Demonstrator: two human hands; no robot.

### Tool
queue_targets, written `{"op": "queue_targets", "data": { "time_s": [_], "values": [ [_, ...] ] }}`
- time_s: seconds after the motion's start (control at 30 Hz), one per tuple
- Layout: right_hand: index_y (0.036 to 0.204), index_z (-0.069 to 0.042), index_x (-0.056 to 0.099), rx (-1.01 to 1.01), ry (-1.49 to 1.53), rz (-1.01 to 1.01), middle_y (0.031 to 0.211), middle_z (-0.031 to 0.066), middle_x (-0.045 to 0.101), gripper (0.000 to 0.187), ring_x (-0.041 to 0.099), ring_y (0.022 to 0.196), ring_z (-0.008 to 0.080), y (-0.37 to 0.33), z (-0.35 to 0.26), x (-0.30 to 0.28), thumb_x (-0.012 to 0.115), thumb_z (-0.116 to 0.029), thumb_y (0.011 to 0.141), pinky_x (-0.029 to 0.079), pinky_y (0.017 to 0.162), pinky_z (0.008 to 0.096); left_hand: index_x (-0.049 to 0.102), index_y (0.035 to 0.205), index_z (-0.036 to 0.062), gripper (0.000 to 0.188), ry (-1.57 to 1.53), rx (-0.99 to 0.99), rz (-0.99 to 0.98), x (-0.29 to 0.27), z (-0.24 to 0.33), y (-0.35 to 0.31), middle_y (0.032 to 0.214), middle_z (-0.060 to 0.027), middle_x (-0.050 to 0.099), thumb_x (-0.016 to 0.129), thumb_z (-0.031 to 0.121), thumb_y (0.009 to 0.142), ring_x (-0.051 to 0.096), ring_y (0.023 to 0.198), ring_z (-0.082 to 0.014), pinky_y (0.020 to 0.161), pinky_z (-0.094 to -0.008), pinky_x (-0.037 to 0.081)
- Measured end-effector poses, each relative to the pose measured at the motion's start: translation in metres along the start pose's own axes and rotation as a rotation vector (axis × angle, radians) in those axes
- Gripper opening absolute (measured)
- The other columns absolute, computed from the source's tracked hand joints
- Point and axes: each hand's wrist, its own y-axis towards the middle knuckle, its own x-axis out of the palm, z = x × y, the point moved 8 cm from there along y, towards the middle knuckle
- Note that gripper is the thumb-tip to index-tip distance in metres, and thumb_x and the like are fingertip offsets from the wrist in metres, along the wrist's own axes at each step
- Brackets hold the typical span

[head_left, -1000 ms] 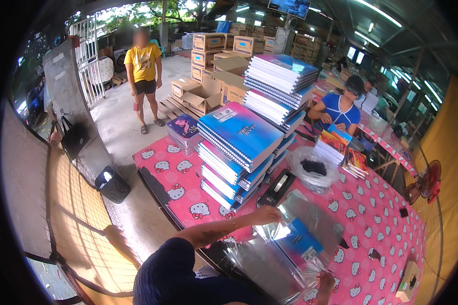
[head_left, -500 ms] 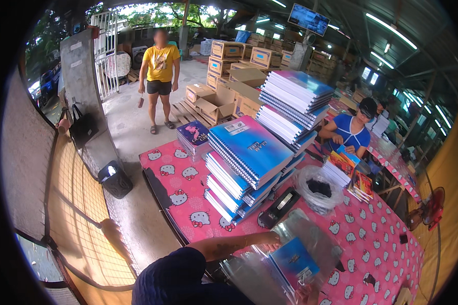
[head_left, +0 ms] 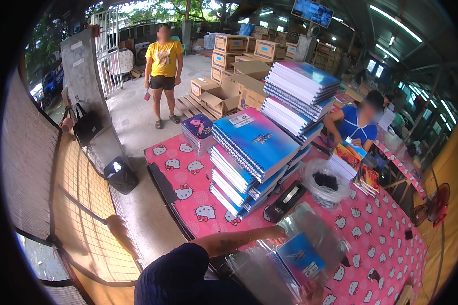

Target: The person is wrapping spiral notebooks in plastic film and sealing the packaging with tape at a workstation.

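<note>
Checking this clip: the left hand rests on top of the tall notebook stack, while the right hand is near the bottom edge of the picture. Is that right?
Not quite: the left hand is not on the notebook stack. The head view shows it at the clear plastic, near the blue-and-pink notebook. The right hand is as stated.

A blue-and-pink spiral notebook (head_left: 301,255) lies with clear plastic (head_left: 331,236) on the pink patterned tablecloth (head_left: 392,244) — the left hand (head_left: 274,234) by its upper edge, the right hand (head_left: 311,293) near its lower corner. Beyond rise tall notebook stacks (head_left: 257,142) — a black oblong tool (head_left: 286,202) just beside them.
</note>
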Motion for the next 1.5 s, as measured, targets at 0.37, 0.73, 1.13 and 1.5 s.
{"op": "queue_targets", "data": {
  "time_s": [0.37, 0.73, 1.13, 1.5],
  "values": [
    [0.146, -0.006, 0.032, 0.456, 0.826, 0.194, 0.142, 0.0186, 0.045, 0.058, 0.041, 0.133, 0.0367, -0.003, -0.013, 0.010, 0.050, -0.034, 0.099, 0.043, 0.103, 0.0535, 0.055, 0.114, 0.0053, 0.037, 0.054, -0.072, 0.001, -0.004, 0.004, -0.013, 0.113, -0.0160, 0.067, 0.058, 0.037, 0.094, 0.066, 0.100, -0.0270, 0.086, -0.0421, 0.051],
    [0.113, -0.005, 0.058, -0.043, -0.442, 0.877, 0.106, 0.0156, 0.062, 0.031, 0.060, 0.101, 0.0323, -0.028, -0.162, -0.003, 0.065, -0.014, 0.084, 0.049, 0.083, 0.0489, 0.064, 0.096, 0.0011, 0.025, 0.142, 0.031, 0.168, -0.023, 0.049, -0.050, 0.081, -0.0129, 0.068, 0.067, 0.025, 0.089, 0.068, 0.065, -0.0211, 0.050, -0.0332, 0.056],
    [0.138, -0.009, 0.048, -0.041, -0.900, 0.270, 0.151, 0.0202, 0.035, 0.062, 0.032, 0.139, 0.0399, 0.020, -0.267, 0.136, 0.062, -0.038, 0.085, 0.020, 0.110, 0.0635, 0.065, 0.102, 0.0059, 0.029, 0.530, 0.590, 0.498, -0.004, 0.136, -0.075, 0.097, -0.0141, 0.069, 0.069, 0.025, 0.081, 0.068, 0.089, -0.0268, 0.077, -0.0391, 0.054],
    [0.134, -0.022, 0.052, -0.039, -0.916, 0.298, 0.142, 0.0104, 0.044, 0.058, 0.041, 0.132, 0.0324, 0.026, -0.275, 0.121, 0.069, -0.035, 0.081, 0.032, 0.102, 0.0626, 0.070, 0.090, 0.0035, 0.012, 1.092, 0.845, 0.070, 0.119, 0.160, 0.103, 0.086, -0.0158, 0.063, 0.063, 0.011, 0.083, 0.062, 0.090, -0.0346, 0.077, -0.0433, 0.051]
  ]
}}
